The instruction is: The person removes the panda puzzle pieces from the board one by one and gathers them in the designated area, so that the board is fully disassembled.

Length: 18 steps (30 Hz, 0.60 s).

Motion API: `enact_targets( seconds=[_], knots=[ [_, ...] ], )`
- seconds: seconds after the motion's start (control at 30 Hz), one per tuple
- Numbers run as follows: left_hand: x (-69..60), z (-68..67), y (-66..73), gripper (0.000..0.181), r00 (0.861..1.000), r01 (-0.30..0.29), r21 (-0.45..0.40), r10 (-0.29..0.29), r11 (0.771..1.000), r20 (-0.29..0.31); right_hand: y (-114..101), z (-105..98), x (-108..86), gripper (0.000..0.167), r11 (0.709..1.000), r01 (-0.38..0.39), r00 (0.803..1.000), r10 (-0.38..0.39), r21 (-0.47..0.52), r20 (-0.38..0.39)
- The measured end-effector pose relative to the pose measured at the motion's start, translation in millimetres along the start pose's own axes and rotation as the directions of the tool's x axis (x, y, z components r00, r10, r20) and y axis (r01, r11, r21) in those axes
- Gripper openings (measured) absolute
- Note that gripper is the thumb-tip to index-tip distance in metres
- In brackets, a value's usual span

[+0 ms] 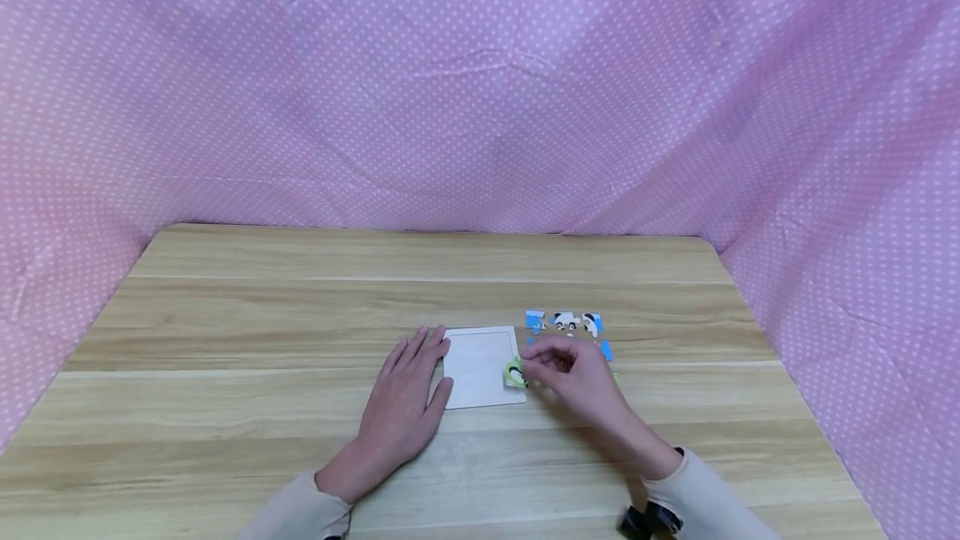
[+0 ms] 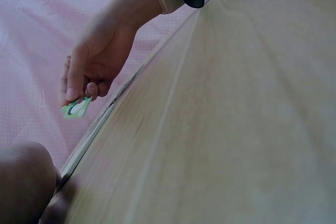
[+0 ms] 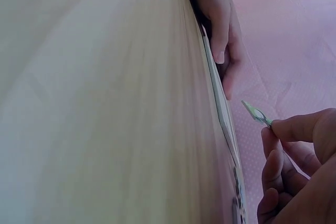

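Between thumb and fingertips my right hand [image 1: 573, 375] pinches a green puzzle piece [image 1: 514, 374] with a black and white print. In the head view the piece appears over the lower right corner of a white puzzle frame [image 1: 480, 369]; the right wrist view has the piece [image 3: 256, 112] raised above the tabletop. My left hand [image 1: 405, 394] lies flat with straight fingers, its fingertips and thumb at the frame's left edge. Just beyond the right hand lie several puzzle pieces [image 1: 566, 321] in blue and panda print, partly hidden by that hand.
The wooden table [image 1: 262, 315] reaches back to a pink polka-dot cloth [image 1: 480, 107] that hangs behind and along the sides. A black device [image 1: 651, 521] is strapped at the right wrist, close over the tabletop.
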<state>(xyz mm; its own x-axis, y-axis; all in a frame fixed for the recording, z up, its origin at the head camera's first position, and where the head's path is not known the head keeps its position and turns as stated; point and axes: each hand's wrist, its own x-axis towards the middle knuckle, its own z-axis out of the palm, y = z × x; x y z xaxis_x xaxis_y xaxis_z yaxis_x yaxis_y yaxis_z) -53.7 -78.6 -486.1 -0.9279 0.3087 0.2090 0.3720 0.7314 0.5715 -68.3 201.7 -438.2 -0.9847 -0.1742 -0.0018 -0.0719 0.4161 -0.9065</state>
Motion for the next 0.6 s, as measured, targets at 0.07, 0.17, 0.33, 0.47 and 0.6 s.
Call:
enact_targets(
  seconds=[0.07,0.17,0.33,0.47,0.6],
  knots=[
    [-0.1,0.3,-0.5,0.053,1.0,0.0,-0.001,0.0,1.0,0.002,2,-4,-1.3,0.01,1.0,-0.016,1.0,0.016,-0.007,-0.004],
    [-0.1,0.4,-1.0,0.053,1.0,-0.005,0.002,0.005,1.0,-0.001,3,-8,-3.0,0.011,0.998,-0.062,0.998,0.062,-0.014,-0.014],
    [0.5,0.3,-1.7,0.053,1.0,-0.01,0.004,0.01,1.0,-0.001,7,-14,-4.6,0.011,0.995,-0.094,0.995,0.093,-0.032,-0.031],
    [0.3,0.4,-1.8,0.053,1.0,-0.012,0.007,0.012,1.0,0.0,9,-20,-6.4,0.011,0.996,-0.069,0.997,0.067,-0.065,-0.028],
    [0.2,0.6,-2.0,0.053,1.0,-0.017,0.009,0.017,1.0,-0.007,10,-23,-7.7,0.011,0.992,-0.058,0.998,0.055,-0.109,-0.03]
  ],
)
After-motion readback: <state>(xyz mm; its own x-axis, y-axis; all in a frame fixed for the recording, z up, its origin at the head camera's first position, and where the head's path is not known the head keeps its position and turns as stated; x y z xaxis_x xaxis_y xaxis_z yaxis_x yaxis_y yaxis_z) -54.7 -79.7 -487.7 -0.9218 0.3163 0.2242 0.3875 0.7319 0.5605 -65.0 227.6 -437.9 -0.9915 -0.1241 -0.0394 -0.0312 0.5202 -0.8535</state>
